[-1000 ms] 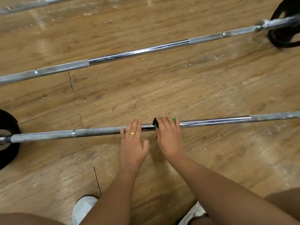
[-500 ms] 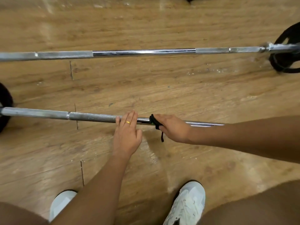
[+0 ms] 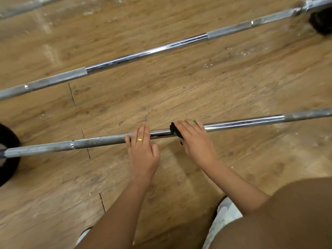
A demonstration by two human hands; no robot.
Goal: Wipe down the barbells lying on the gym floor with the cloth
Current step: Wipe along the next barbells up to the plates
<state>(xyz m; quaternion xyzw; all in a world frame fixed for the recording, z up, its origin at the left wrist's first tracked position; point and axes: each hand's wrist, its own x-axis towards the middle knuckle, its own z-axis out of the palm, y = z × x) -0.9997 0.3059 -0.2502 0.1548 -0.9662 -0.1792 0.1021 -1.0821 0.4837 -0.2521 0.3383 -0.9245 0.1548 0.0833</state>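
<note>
Chrome and grey steel runs under both your hands: the near barbell (image 3: 100, 143) lies on the wood-plank floor (image 3: 215, 83), sloping slightly up from left to right across the view, its left end passing into a black weight plate (image 3: 9, 159) at the picture's edge. Your left hand (image 3: 143, 153) rests on the shaft just where the rough grey knurling meets the smooth chrome, fingers laid out fairly straight over the top, thumb on the near side, a gold ring (image 3: 140, 140) showing on one finger. Your right hand (image 3: 195, 141) is just beside it, a short stretch of bare chrome between the two, and it grips the cloth (image 3: 175, 131) against the bar. The cloth is dark with a green edge, mostly covered by your fingers, so you cannot tell how far it wraps round the shaft. A far barbell (image 3: 143, 52) lies well apart, roughly parallel, with another dark plate (image 3: 321, 22) by its right end. A third bar (image 3: 23, 5) crosses the top left corner. One pale shoe (image 3: 224, 216) shows below your right forearm.
</note>
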